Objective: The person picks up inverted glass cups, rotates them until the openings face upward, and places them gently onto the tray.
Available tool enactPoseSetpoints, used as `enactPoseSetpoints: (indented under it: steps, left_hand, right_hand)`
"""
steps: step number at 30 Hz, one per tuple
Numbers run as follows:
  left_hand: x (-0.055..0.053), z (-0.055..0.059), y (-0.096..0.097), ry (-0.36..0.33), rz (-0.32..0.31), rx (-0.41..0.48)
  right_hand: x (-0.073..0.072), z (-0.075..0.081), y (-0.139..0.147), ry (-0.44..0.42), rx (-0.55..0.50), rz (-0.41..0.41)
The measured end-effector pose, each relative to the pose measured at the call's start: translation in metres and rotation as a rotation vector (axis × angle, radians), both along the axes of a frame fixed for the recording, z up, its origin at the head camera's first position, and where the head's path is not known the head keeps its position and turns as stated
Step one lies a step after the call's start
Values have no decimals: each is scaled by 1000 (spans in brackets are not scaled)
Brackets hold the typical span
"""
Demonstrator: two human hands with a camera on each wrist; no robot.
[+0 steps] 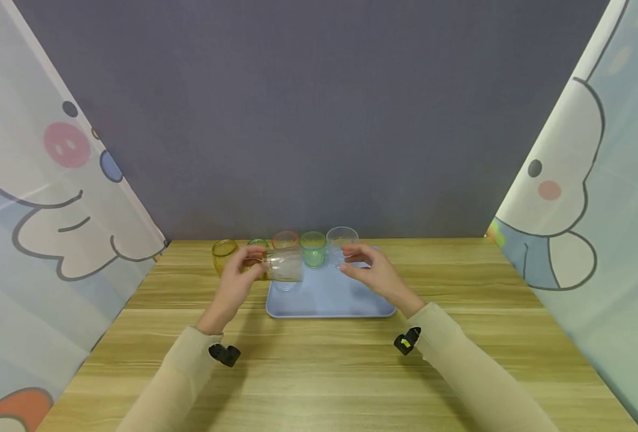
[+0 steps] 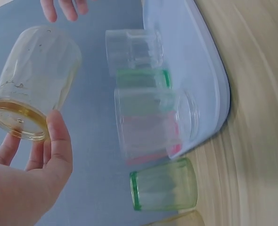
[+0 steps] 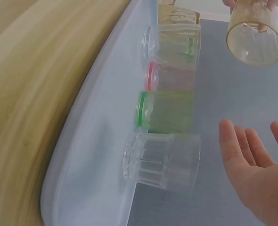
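The left hand (image 1: 239, 270) grips an amber-tinted glass (image 1: 286, 266) round its base end, holding it in the air above the left part of the blue tray (image 1: 346, 297). The glass lies on its side, its long axis running roughly level from left to right, base toward the left palm and open mouth facing the right hand (image 1: 371, 273). That right hand holds nothing, its fingers loosely bent, near an upright clear glass (image 3: 162, 160) on the tray. Beside this stands a green glass (image 3: 167, 111), upright, base down; a yellow glass (image 1: 222, 257) sits on the tabletop (image 1: 308, 372), left of the tray.
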State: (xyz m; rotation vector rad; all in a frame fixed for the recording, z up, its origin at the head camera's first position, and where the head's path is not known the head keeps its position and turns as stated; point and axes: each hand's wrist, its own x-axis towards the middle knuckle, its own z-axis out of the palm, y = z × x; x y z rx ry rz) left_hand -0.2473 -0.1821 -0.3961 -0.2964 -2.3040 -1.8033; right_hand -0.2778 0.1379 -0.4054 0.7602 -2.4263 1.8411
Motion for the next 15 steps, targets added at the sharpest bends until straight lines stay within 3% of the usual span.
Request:
enactPoseSetpoints:
  steps: [15]
  left_hand:
    - [-3,-5,12,-12,-15,66]
  right_hand:
    - [4,1,-2,4,-24,15]
